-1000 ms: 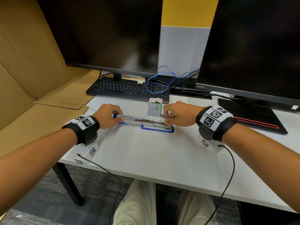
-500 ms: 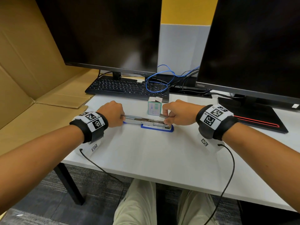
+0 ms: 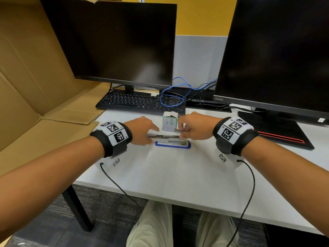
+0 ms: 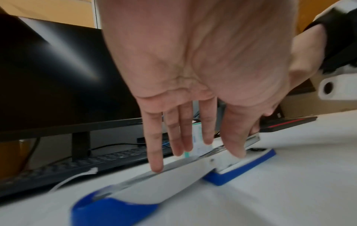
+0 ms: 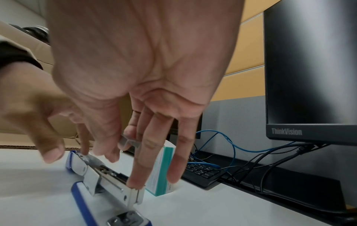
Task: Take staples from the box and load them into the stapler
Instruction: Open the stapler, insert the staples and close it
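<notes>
A white and blue stapler (image 3: 167, 139) lies opened out on the white desk, its lid (image 4: 173, 183) folded flat to the left and its metal magazine (image 5: 114, 183) exposed. My left hand (image 3: 151, 132) rests on it with straight fingers, the little finger on the lid and the thumb on the magazine's rear. My right hand (image 3: 181, 130) pinches a short staple strip (image 5: 130, 142) between thumb and forefinger just above the magazine, while its middle fingertip touches the magazine's front end. The green and white staple box (image 3: 170, 123) stands upright right behind the stapler with its top flap open.
A black keyboard (image 3: 138, 102) and tangled blue cable (image 3: 170, 97) lie behind the box. Two dark monitors (image 3: 115, 45) (image 3: 277, 50) stand at the back, one on a black base (image 3: 284, 134) with a red line to my right. Opened cardboard (image 3: 35, 77) fills the left.
My left hand has slid right along the stapler, from the lid's blue tip to the hinge end. My right hand has stayed at the stapler's front end with the strip.
</notes>
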The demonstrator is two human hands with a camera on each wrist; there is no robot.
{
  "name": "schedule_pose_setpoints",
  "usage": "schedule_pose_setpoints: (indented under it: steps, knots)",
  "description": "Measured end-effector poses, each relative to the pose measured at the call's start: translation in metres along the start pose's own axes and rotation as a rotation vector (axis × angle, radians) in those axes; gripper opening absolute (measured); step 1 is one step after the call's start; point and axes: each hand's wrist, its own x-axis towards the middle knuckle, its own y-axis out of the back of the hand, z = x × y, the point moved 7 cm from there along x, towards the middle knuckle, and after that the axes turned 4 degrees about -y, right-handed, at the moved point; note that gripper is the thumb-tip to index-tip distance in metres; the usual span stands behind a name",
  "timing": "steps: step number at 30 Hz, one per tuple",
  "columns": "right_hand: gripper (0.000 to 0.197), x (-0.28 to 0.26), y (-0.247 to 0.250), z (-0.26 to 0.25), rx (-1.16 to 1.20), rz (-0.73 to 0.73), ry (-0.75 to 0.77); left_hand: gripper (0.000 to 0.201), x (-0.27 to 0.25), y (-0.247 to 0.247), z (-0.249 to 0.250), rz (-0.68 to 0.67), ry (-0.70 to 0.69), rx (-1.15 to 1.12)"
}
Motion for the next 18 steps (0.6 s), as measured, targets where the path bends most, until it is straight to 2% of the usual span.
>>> schedule_pose_setpoints:
  steps: [3,9,13,18]
  knots:
    - [0.016,0.001,0.000,0.000,-0.008,0.011,-0.007,0.057,0.000,-0.005,0.031,-0.025,-0.141,-0.052]
    - [0.021,0.004,0.001,0.004,0.067,0.061,-0.017,0.066,0.003,-0.013,0.033,-0.068,-0.101,-0.007]
    - [0.023,0.012,0.005,0.006,0.084,0.167,-0.034,0.057,0.009,-0.010,0.031,-0.031,-0.090,-0.009]
    - [0.027,0.020,-0.005,0.002,0.049,0.211,-0.108,0.041,0.013,-0.002,0.028,0.064,-0.069,-0.072]
